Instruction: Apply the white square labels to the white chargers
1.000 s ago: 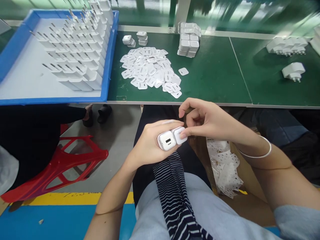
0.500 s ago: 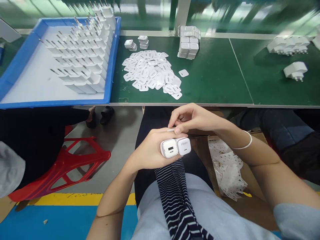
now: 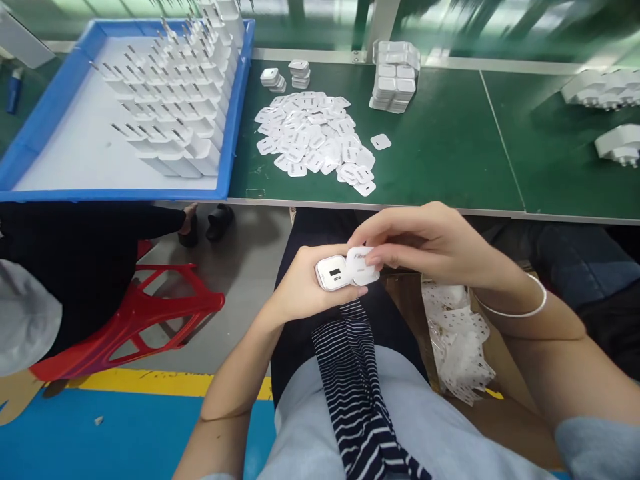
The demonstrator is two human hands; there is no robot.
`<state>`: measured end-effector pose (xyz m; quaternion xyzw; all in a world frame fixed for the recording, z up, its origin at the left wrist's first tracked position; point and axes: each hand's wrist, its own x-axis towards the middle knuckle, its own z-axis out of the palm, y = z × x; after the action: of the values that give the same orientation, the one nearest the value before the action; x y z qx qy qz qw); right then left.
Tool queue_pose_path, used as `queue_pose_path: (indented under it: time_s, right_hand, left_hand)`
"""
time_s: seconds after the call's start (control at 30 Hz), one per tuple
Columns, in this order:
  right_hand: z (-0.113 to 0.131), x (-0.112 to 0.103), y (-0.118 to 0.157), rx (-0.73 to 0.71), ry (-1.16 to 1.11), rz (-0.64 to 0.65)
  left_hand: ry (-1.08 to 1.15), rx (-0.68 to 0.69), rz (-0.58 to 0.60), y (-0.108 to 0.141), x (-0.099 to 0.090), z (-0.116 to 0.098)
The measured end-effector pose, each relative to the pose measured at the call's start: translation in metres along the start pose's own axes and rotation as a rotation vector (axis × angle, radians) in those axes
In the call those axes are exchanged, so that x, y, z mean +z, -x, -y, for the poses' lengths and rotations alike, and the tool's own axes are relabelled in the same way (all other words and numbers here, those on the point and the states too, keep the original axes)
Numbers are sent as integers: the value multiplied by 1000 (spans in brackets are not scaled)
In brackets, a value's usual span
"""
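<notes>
My left hand (image 3: 300,285) is wrapped around white chargers held side by side, their end faces toward me. The nearer charger (image 3: 330,273) shows a dark port and a smaller slot. Between thumb and fingers, my right hand (image 3: 425,240) pinches a thin white cover plate (image 3: 358,261) with grey lettering. That plate lies over the end of the neighbouring charger, hiding most of it; I cannot tell if it is seated. Beyond my hands, a heap of similar white plates (image 3: 315,137) is spread on the green table (image 3: 445,147), with a single plate (image 3: 381,141) beside it.
A blue-rimmed tray (image 3: 233,127) at the left holds rows of white chargers, pins up. Small plate stacks (image 3: 299,73) and a block of stacked white pieces (image 3: 395,83) stand behind the heap. More chargers (image 3: 620,143) are at right. A red stool (image 3: 165,313) and another person are at left.
My right hand has moved from the top of my left hand to the charger ends, bringing the lettered plate over one. The chargers have tilted slightly, and the view has shifted right.
</notes>
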<state>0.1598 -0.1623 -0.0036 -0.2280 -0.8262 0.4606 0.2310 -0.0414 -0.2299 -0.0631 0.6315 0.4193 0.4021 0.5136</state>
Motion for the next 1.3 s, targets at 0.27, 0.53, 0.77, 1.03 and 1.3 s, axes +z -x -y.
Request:
queue_pose_path:
  time_s: [0.27, 0.53, 0.77, 1.03, 1.3]
  right_hand:
    - [1, 11, -11, -80, -119, 83]
    - [4, 15, -11, -72, -86, 91]
    - [2, 15, -9, -41, -75, 79]
    - [3, 12, -10, -17, -37, 128]
    - [4, 10, -9, 80, -48, 165]
  left_hand:
    - [-4, 39, 22, -1, 2, -6]
    - [-9, 4, 30, -1, 5, -6]
    - [-11, 3, 42, -2, 5, -7]
    - [-60, -22, 65, -3, 5, -6]
    - [-103, -52, 93, -4, 7, -5]
